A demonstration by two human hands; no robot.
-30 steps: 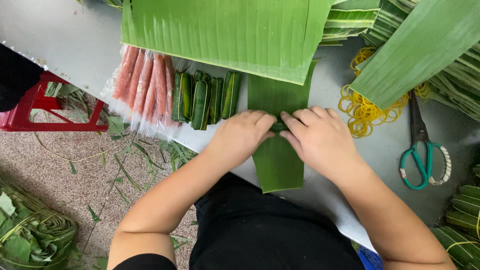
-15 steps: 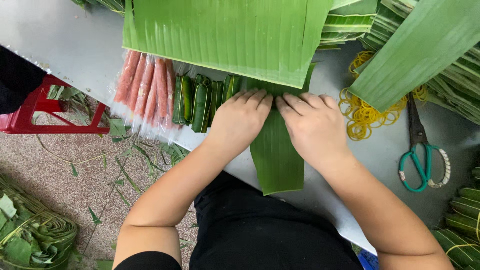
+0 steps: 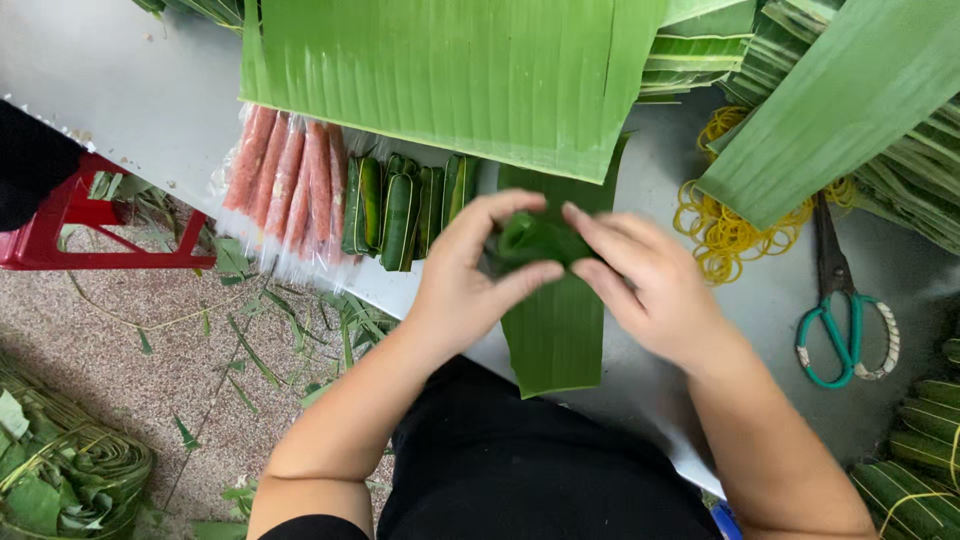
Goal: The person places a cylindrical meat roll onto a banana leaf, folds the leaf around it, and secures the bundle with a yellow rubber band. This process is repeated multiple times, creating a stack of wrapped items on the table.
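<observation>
Where hands (image 3: 545, 265) meet, leaf roll (image 3: 535, 238), perhaps half-hidden.

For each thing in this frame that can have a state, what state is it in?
Left hand: pinching the rolled leaf end.
Right hand: pinching the same roll.
Leaf strip: far end rolled up, near end flat on the table, overhanging its edge.
Scissors: lying shut, untouched.
Rubber bands: loose heap.
Wrapped rolls: finished, lined up side by side.
Pink sausages: unwrapped, in clear plastic.

green-handled scissors (image 3: 840, 325), yellow rubber bands (image 3: 725, 225), red stool (image 3: 70, 225)
</observation>
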